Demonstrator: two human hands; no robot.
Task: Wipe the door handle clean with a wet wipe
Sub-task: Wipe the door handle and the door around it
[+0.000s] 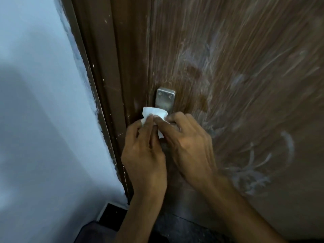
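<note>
A silver metal door handle plate (164, 99) with two screws at its top is fixed to the brown wooden door (245, 76). A folded white wet wipe (154, 113) is pressed against the lower part of the plate. My left hand (145, 155) pinches the wipe from the left with thumb and fingers. My right hand (185, 146) grips the same wipe from the right, fingers curled over it. The lever part of the handle is hidden behind both hands.
The dark brown door frame (112, 76) runs down the left of the door, flecked with white paint. A pale blue wall (43, 102) fills the left side. The door face carries whitish smears. Dark floor (184, 228) shows below.
</note>
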